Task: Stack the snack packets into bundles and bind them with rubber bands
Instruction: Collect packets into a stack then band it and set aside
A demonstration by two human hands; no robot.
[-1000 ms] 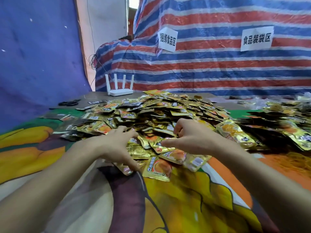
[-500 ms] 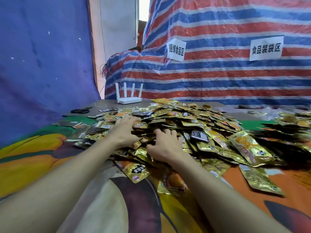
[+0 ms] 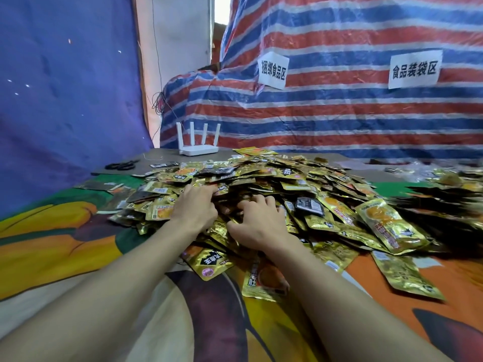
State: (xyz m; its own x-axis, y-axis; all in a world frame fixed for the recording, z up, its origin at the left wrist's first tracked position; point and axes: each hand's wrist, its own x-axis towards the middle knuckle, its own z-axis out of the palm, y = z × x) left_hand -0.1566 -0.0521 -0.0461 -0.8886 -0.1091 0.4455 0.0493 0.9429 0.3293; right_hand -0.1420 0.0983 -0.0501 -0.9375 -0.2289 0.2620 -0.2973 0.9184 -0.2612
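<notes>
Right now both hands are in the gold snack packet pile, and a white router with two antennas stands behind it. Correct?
No: in the head view the router has four antennas, not two. The left hand and right hand are in the pile.

One wide-angle camera on the person's head looks forward and down, close over the packet heap [image 3: 282, 178], striped tarp [image 3: 339, 118] far behind.

Left hand [image 3: 194, 210] and right hand [image 3: 257, 227] lie side by side on the near slope of a heap of gold snack packets [image 3: 300, 178], fingers [image 3: 261, 203] dug in among them; a white router [image 3: 198, 150] stands beyond.
</notes>
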